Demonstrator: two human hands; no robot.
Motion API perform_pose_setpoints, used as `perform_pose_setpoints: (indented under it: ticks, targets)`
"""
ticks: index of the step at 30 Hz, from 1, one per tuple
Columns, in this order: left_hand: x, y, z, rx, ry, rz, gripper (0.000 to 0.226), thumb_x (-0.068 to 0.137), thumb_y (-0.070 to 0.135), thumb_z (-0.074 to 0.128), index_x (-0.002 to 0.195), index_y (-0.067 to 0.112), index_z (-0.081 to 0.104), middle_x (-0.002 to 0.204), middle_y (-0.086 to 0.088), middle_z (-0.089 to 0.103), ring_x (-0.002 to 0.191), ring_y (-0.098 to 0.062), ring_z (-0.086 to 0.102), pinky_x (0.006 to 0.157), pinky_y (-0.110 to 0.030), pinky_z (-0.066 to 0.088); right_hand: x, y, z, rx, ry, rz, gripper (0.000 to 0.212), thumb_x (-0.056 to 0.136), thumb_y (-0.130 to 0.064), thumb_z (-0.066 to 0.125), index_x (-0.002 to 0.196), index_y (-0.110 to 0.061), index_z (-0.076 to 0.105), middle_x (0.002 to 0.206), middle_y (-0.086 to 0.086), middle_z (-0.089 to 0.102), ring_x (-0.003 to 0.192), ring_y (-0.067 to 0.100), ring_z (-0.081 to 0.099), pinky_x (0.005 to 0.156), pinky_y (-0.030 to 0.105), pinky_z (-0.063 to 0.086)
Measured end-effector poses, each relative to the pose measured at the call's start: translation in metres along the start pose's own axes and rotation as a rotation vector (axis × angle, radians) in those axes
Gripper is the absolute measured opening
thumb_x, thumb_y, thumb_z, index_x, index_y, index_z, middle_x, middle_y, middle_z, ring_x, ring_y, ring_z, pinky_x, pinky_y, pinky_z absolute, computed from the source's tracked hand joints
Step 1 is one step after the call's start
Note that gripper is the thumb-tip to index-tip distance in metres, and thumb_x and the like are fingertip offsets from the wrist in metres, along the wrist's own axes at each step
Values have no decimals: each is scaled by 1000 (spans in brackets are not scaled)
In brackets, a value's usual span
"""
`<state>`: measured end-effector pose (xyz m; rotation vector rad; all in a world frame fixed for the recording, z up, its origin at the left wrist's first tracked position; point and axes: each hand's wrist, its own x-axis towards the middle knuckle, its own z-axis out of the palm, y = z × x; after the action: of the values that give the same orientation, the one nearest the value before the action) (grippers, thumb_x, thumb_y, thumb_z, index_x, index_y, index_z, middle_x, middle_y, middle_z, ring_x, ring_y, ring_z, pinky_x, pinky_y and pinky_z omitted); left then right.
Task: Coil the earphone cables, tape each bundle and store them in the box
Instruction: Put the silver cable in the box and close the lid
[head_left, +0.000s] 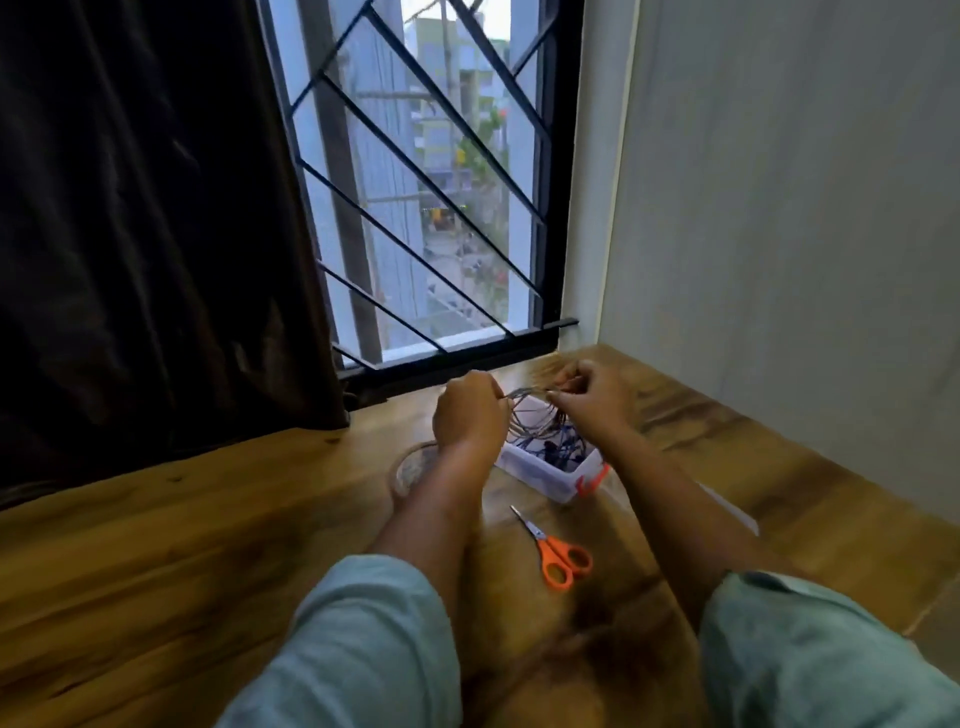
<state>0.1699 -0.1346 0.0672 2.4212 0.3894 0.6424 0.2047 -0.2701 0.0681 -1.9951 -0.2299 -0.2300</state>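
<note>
1. The left hand (470, 410) has its grip closed, fingers curled round one side of a loose coil of grey earphone cable (527, 418). The right hand (597, 400) pinches the opposite side, so the loops hang between the two hands.
2. The coil hangs just above the box (545, 475), which sits open near the far edge of the tabletop (208, 519). Dark blue cables already lie inside; whether they are taped I cannot tell.
3. A clear tape roll (413, 467) lies just left of the left wrist. Orange scissors (556, 556) lie nearer the person, between the forearms. Neither is being touched.
4. By my reading, this bundle is mid-coiling. Taping it, cutting the tape and storing it in the box are left.
</note>
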Motion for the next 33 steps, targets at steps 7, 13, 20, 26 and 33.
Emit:
perform_pose_setpoints:
  ticks: [7, 13, 20, 26, 33]
  targets:
    - [22, 1, 32, 260, -161, -17, 13, 89, 14, 57, 97, 13, 67, 96, -9, 67, 85, -27, 63, 67, -32, 50, 21, 20, 14, -431, -129, 29, 15, 85, -20, 66, 77, -30, 59, 86, -6, 67, 91, 17, 60, 95, 38, 40]
    - [27, 0, 43, 138, -185, -43, 17, 91, 14, 55, 100, 11, 69, 98, -10, 68, 79, -21, 58, 62, -27, 40, 20, 27, 6, -621, -180, 10, 17, 94, -29, 56, 104, -31, 70, 113, -2, 64, 117, 21, 44, 96, 37, 30]
    - [27, 5, 27, -73, -215, -213, 13, 85, 13, 67, 97, 14, 71, 105, -7, 69, 89, -19, 60, 70, -27, 43, 2, 64, -24, -167, -53, -3, 35, 69, -7, 43, 80, -29, 69, 90, -1, 71, 93, 28, 62, 85, 47, 50]
    - [16, 13, 15, 126, -245, -163, 21, 89, 14, 59, 104, 23, 70, 107, -4, 67, 94, -23, 61, 68, -30, 45, -10, 55, -50, -514, -115, 216, 29, 86, -32, 57, 114, -27, 61, 125, 5, 58, 118, 32, 51, 98, 46, 43]
    - [13, 11, 30, 237, -246, -261, 38, 90, 14, 56, 128, 16, 52, 124, -9, 54, 113, -28, 47, 82, -34, 44, -36, 79, -70, -862, -618, 553, 141, 16, -83, 67, 141, -42, 16, 147, 8, 25, 135, 39, 25, 103, 63, 30]
